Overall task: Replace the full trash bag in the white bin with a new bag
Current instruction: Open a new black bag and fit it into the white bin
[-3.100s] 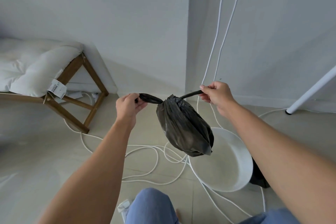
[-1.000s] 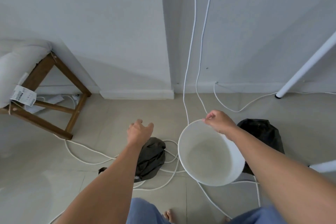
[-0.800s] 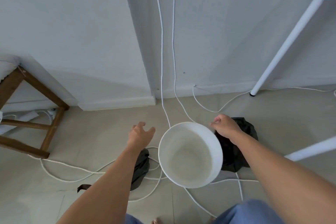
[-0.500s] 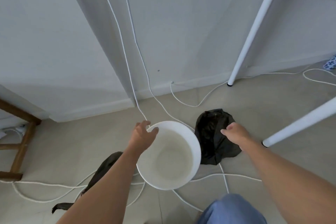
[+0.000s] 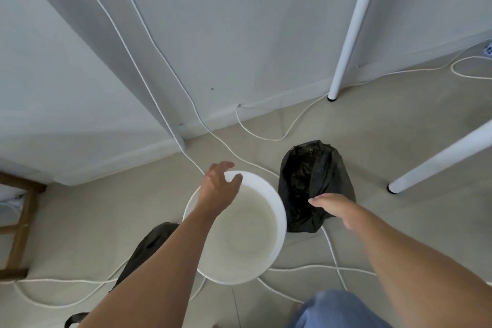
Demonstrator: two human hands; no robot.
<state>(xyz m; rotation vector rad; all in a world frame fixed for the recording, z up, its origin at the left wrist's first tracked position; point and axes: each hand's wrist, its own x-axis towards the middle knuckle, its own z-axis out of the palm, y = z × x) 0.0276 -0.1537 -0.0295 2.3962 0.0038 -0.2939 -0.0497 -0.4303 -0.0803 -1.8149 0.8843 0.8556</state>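
Observation:
The white bin stands on the tiled floor with no bag in it. My left hand hovers over its far-left rim, fingers spread, holding nothing. The tied full trash bag, dark grey, lies on the floor left of the bin, partly hidden by my left forearm. A black bag sits crumpled on the floor just right of the bin. My right hand is over the near edge of this black bag, fingers loosely apart; whether it touches the plastic I cannot tell.
White cables loop across the floor around the bin and bags. Two white table legs stand to the right. A wooden stool frame is at the left edge. The wall and baseboard are close behind.
The full bag, earlier held up by both hands, now lies on the floor. My right hand left the bin's rim and moved right over the black bag; my left hand reached the rim.

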